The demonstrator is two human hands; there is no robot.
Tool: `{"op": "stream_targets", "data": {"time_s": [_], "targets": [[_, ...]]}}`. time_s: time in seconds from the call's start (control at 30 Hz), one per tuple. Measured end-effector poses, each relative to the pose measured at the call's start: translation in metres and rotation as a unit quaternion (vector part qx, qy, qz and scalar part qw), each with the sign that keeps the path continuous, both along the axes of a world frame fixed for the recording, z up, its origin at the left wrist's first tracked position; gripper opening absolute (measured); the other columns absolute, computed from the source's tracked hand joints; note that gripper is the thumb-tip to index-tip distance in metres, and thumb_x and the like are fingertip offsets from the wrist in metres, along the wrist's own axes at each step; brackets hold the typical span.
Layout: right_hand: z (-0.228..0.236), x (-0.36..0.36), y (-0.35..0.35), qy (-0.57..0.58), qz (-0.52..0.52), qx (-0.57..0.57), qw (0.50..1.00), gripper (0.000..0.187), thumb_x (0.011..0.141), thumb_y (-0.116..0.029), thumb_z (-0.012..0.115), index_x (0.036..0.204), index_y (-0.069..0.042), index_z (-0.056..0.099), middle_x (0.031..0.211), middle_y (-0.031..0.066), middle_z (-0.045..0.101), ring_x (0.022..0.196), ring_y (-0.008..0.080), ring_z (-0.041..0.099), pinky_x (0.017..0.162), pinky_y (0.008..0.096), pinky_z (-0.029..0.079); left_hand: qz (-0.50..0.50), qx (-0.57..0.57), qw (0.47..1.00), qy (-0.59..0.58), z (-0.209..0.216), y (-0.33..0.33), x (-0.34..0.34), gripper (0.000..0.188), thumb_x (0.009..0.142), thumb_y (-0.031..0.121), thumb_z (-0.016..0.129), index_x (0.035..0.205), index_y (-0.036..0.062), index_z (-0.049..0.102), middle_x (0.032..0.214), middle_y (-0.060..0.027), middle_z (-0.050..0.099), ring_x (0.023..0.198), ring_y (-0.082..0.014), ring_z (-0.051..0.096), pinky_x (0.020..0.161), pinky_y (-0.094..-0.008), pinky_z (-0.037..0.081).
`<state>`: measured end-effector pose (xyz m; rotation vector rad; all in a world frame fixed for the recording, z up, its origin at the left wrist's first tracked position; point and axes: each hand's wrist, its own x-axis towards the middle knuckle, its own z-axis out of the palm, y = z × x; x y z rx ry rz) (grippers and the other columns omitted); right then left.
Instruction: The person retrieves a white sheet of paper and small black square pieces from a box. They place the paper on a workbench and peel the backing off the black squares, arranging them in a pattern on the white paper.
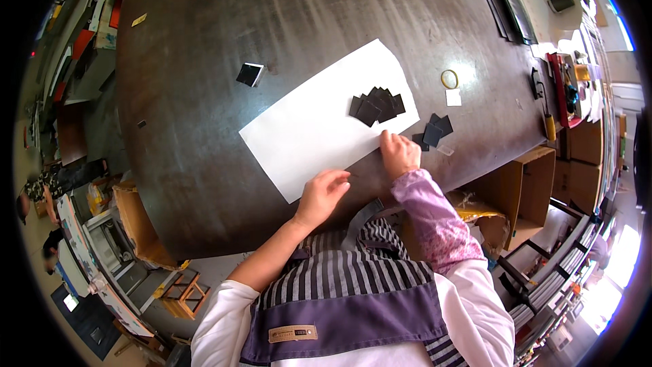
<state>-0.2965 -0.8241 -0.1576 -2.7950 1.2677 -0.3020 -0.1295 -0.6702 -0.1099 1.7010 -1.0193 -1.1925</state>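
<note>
A large white paper sheet [305, 119] lies slantwise on the dark table. Several small black square pieces [370, 107] are fanned out, overlapping, on its right part. My right hand [401, 156], in a purple sleeve cover, is closed in a pinch at the sheet's near right edge, just below the fan. Whatever its fingertips hold is too small or hidden to make out. My left hand [324, 197] is at the table's near edge beside the sheet, fingers loosely bent, thumb apart, nothing seen in it. Right of my right hand lie a few more black squares [435, 130].
A yellow tape ring [449, 79] and a small white square [453, 98] lie to the right. A black square piece with a pale edge [250, 74] sits beyond the sheet. Cardboard boxes [526, 194] stand by the right table edge. A yellow-handled tool [549, 127] is at far right.
</note>
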Motion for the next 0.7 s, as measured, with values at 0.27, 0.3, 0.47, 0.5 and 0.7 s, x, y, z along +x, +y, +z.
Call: {"op": "stream_targets", "data": {"time_s": [0.27, 0.3, 0.47, 0.5, 0.7], "targets": [[0.069, 0.031, 0.045, -0.402, -0.21, 0.66, 0.598, 0.028, 0.096, -0.025, 0.064, 0.118, -0.006, 0.064, 0.068, -0.0038, 0.055, 0.055, 0.0037, 0.045, 0.046, 0.0217, 0.036, 0.046, -0.118, 0.99, 0.066, 0.028, -0.016, 0.016, 0.041, 0.082, -0.006, 0.07, 0.12, 0.0039, 0.06, 0.12, -0.0076, 0.058, 0.095, -0.0158, 0.063, 0.081, -0.0264, 0.052], [0.076, 0.035, 0.049, -0.397, -0.2, 0.694, 0.566, 0.032, 0.097, -0.028, 0.063, 0.119, -0.004, 0.062, 0.07, -0.0027, 0.056, 0.054, 0.0045, 0.046, 0.045, 0.0207, 0.033, 0.034, -0.134, 0.987, 0.086, 0.028, -0.019, 0.019, 0.038, 0.082, -0.006, 0.07, 0.117, 0.0033, 0.06, 0.118, -0.0071, 0.059, 0.095, -0.0152, 0.062, 0.082, -0.0263, 0.051], [0.076, 0.043, 0.058, -0.395, -0.194, 0.743, 0.504, 0.04, 0.102, -0.037, 0.052, 0.122, -0.002, 0.058, 0.078, 0.002, 0.06, 0.057, 0.0094, 0.052, 0.05, 0.0231, 0.039, 0.024, -0.102, 0.993, 0.059, 0.011, -0.01, 0.029, 0.018, 0.086, 0.002, 0.072, 0.099, 0.0024, 0.06, 0.092, -0.0008, 0.062, 0.083, -0.0091, 0.059, 0.075, -0.0241, 0.05], [0.075, 0.043, 0.058, -0.391, -0.208, 0.729, 0.522, 0.041, 0.103, -0.038, 0.05, 0.12, -0.002, 0.06, 0.08, 0.0021, 0.06, 0.059, 0.0103, 0.054, 0.053, 0.0236, 0.041, 0.04, -0.075, 0.995, 0.045, 0.015, -0.011, 0.028, 0.015, 0.087, 0.003, 0.071, 0.096, 0.0025, 0.059, 0.087, 0.0007, 0.061, 0.079, -0.0078, 0.058, 0.072, -0.0234, 0.049], [0.038, 0.032, 0.046, -0.425, -0.148, 0.588, 0.672, 0.021, 0.099, -0.018, 0.057, 0.101, -0.002, 0.069, 0.079, -0.001, 0.063, 0.068, 0.0103, 0.059, 0.063, 0.0264, 0.049, 0.118, 0.004, 0.992, 0.053, -0.014, -0.01, 0.019, 0.012, 0.09, 0.007, 0.07, 0.095, 0.0026, 0.059, 0.077, 0.0032, 0.058, 0.068, -0.0047, 0.053, 0.06, -0.0208, 0.045]]}}
